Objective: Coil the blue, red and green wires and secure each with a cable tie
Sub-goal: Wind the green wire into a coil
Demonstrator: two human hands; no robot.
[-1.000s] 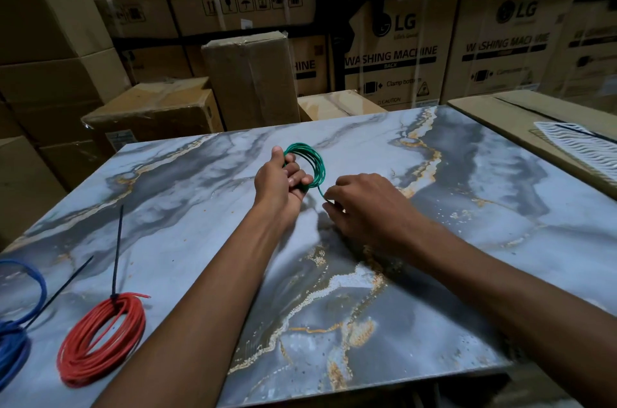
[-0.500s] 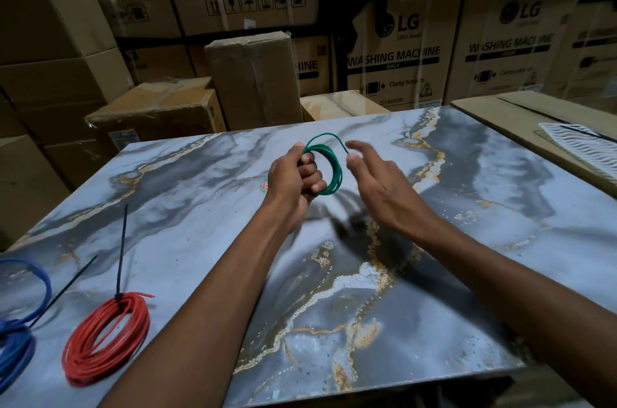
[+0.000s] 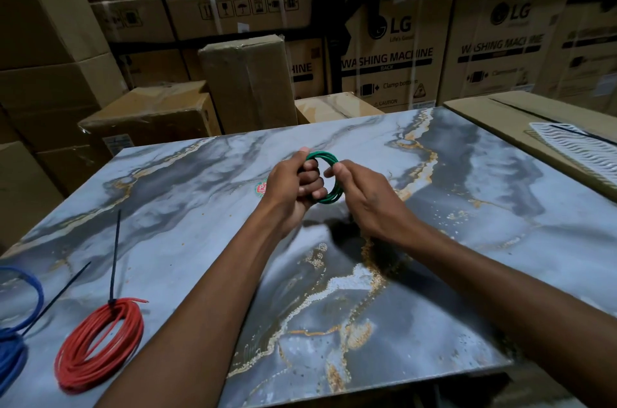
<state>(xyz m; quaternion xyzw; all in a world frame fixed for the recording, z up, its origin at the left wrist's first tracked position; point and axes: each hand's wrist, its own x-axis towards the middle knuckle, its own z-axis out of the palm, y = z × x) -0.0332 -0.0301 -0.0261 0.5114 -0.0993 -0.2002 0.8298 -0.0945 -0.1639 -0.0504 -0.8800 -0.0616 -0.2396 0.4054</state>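
Left hand (image 3: 293,182) grips green coil (image 3: 329,177) mid-table; right hand (image 3: 359,195) pinches its rim. Keep loops tight, then tie.

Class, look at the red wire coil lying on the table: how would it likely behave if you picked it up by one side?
The red wire coil would probably keep its ring shape, since a black cable tie cinches its loops at the top. It likely sags a little, being thin wire. It looks light, and lying flat on the table, it seems unlikely to roll.
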